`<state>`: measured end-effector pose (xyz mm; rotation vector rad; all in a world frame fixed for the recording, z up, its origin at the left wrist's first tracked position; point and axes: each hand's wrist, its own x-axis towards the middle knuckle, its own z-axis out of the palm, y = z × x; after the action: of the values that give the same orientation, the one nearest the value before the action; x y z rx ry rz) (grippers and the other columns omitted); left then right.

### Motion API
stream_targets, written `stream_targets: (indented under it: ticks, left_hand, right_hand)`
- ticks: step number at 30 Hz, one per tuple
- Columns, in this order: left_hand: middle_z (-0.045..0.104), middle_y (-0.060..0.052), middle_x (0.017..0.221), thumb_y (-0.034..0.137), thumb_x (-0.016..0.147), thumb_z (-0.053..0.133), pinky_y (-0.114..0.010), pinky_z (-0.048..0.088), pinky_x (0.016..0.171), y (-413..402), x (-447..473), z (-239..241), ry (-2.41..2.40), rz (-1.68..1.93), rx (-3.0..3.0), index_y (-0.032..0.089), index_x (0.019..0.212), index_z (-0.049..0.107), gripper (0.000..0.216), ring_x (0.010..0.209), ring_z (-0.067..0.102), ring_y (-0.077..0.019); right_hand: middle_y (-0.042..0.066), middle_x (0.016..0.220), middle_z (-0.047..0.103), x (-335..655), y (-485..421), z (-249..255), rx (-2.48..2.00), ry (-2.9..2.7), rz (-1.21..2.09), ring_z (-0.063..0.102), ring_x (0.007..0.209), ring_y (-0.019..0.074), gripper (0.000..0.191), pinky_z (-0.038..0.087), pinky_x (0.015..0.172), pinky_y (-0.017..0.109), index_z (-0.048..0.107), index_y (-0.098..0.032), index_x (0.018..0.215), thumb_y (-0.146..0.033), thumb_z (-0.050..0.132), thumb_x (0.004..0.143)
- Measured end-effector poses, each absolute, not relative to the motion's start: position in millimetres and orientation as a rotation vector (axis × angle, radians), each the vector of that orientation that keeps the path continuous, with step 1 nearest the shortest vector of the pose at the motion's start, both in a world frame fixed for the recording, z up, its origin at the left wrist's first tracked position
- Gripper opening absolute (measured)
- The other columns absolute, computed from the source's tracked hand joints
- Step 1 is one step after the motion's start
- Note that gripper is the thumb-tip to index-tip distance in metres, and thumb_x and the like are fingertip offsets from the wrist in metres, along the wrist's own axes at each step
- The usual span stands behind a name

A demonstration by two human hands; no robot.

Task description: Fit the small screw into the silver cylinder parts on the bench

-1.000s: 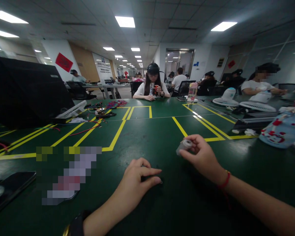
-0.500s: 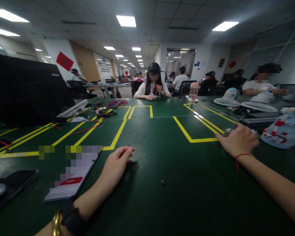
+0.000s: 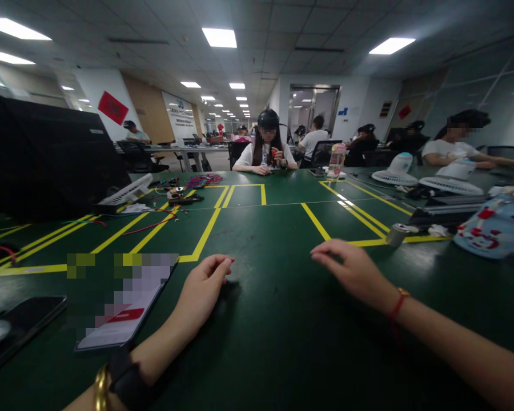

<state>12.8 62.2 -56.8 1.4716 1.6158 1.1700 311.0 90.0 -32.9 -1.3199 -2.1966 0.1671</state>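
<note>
My left hand (image 3: 208, 282) rests over the green table (image 3: 257, 354), its fingers curled and the thumb against the index finger. Anything inside that curl is hidden. My right hand (image 3: 353, 271) hovers to the right of the middle, fingertips drawn close together and pointing left. Whatever it may hold is too small or too covered to make out. Beyond its wrist a small metal cylinder (image 3: 397, 234) stands on the table by the yellow tape (image 3: 360, 243). To the left of my left hand lies a flat sheet or card (image 3: 131, 314) with a red block, partly blurred out.
At the left are a black case (image 3: 51, 154), a phone (image 3: 29, 319) and loose wires (image 3: 149, 229). A blue patterned container (image 3: 490, 228) and white fans (image 3: 449, 185) stand at the right. Across the table sits a person (image 3: 265, 151) near a bottle (image 3: 336, 162).
My right hand has left the metal cylinder and moved left and nearer. The small round metal piece that lay at mid-table no longer shows. My left hand stays put.
</note>
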Motion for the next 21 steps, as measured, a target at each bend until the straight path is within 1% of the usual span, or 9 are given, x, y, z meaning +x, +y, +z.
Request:
stream_targets:
  ticks: [2,4,6,8,10,17,21]
  left_hand:
    - [0.059,-0.001,0.077,0.048,0.081,0.049,-0.024,0.041,0.055,61.6,13.6,-56.1,1.625,1.169,1.481,0.02,0.094,0.064,0.034,0.065,0.055,-0.0159]
    - [0.06,-0.001,0.077,0.048,0.081,0.049,-0.024,0.041,0.054,61.2,14.4,-55.6,1.639,1.159,1.5,0.02,0.094,0.064,0.034,0.064,0.054,-0.016]
    - [0.06,-0.001,0.076,0.047,0.081,0.049,-0.024,0.04,0.055,60.8,15.1,-55.1,1.655,1.15,1.528,0.021,0.093,0.065,0.033,0.064,0.054,-0.0161]
    - [0.061,0.0,0.075,0.047,0.081,0.049,-0.024,0.04,0.057,60.7,15.5,-54.8,1.668,1.144,1.554,0.021,0.092,0.065,0.032,0.065,0.054,-0.0158]
    - [0.061,0.0,0.075,0.046,0.081,0.049,-0.024,0.04,0.058,60.7,15.7,-54.6,1.674,1.137,1.561,0.021,0.091,0.065,0.032,0.065,0.054,-0.0156]
    - [0.06,0.0,0.075,0.047,0.081,0.049,-0.025,0.039,0.057,60.1,16.2,-54.3,1.663,1.14,1.554,0.02,0.093,0.064,0.033,0.064,0.053,-0.0164]
    - [0.06,-0.001,0.077,0.046,0.081,0.048,-0.026,0.04,0.059,59.7,16.5,-54.7,1.657,1.145,1.557,0.02,0.093,0.064,0.032,0.066,0.054,-0.0172]
  right_hand:
    - [0.004,0.105,0.063,354.9,114.9,-25.5,-1.598,-1.951,-0.239,0.054,0.097,0.0163,0.029,0.038,0.084,0.029,0.064,-0.023,0.1,-0.038,0.043,0.089]
    - [0.01,0.109,0.061,399.5,133.0,-20.5,-1.803,-1.758,-0.435,0.052,0.101,0.0219,0.033,0.035,0.084,0.034,0.064,-0.018,0.103,-0.036,0.041,0.089]
    - [0.016,0.103,0.062,436.6,142.3,-19.5,-1.958,-1.656,-0.441,0.053,0.092,0.0259,0.034,0.034,0.074,0.036,0.066,-0.015,0.098,-0.035,0.041,0.087]
    - [0.016,0.094,0.064,461.3,145.5,-22.0,-2.083,-1.603,-0.409,0.054,0.078,0.0248,0.033,0.031,0.065,0.034,0.069,-0.016,0.091,-0.036,0.043,0.085]
    - [0.015,0.09,0.065,473.4,146.5,-25.6,-2.157,-1.571,-0.38,0.053,0.071,0.0224,0.032,0.029,0.062,0.033,0.07,-0.019,0.09,-0.038,0.045,0.082]
    - [0.014,0.091,0.065,477.0,152.6,-29.7,-2.2,-1.49,-0.335,0.051,0.069,0.0207,0.036,0.027,0.061,0.032,0.069,-0.021,0.095,-0.044,0.045,0.081]
    - [0.012,0.093,0.065,481.3,154.4,-29.4,-2.158,-1.472,-0.284,0.051,0.076,0.0213,0.037,0.03,0.065,0.032,0.069,-0.021,0.096,-0.045,0.046,0.081]
